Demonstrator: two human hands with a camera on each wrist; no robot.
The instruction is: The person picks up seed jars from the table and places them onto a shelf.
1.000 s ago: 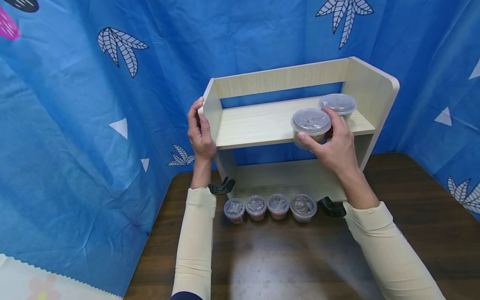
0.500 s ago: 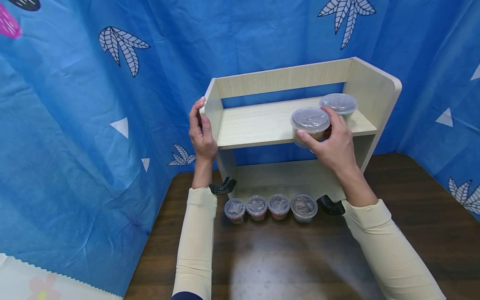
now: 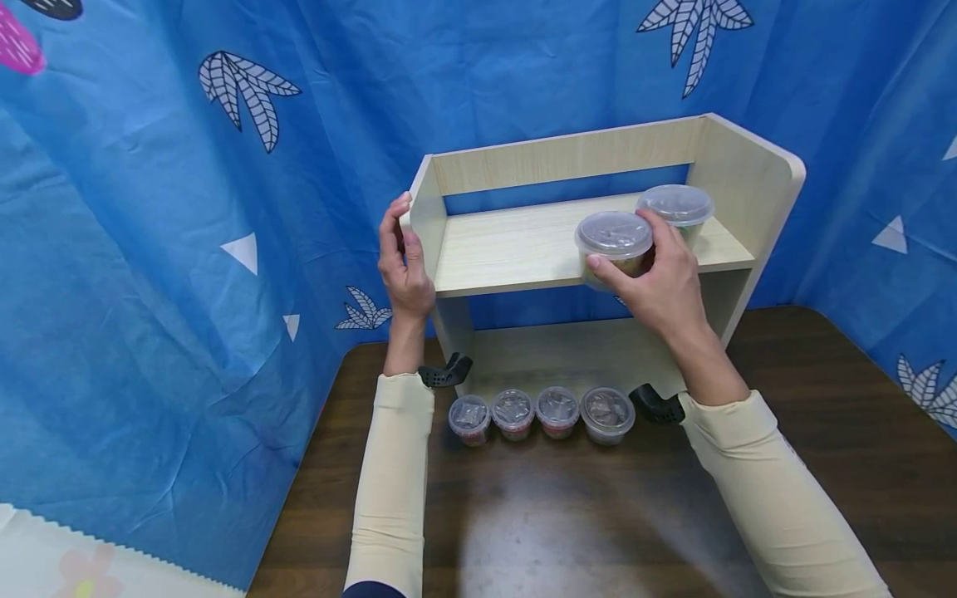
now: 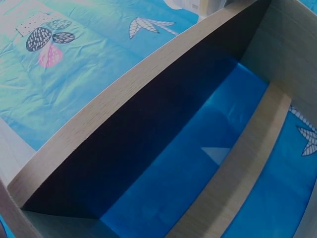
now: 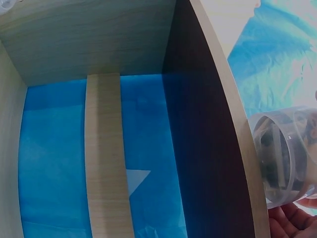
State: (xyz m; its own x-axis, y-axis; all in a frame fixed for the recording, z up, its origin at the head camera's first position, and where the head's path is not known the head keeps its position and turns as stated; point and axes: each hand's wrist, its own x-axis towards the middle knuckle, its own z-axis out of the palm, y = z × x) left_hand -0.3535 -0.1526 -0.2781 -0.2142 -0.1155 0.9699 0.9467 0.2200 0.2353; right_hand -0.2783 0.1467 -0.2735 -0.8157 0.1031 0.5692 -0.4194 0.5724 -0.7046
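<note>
Right now my right hand (image 3: 661, 278) grips a lidded tub (image 3: 613, 235) between thumb and fingers at the front edge of the shelf's upper board (image 3: 501, 253). Another tub (image 3: 676, 203) sits at its two o'clock, and a row of four cups (image 3: 557, 409) stands toward seven o'clock, while my left hand (image 3: 405, 266) rests relaxed fingers against the nine o'clock side panel (image 3: 426, 212).

This looks like a curtained-off work nook, blue leaf-print cloth (image 3: 134, 216) hanging behind a dark table (image 3: 538, 523).
</note>
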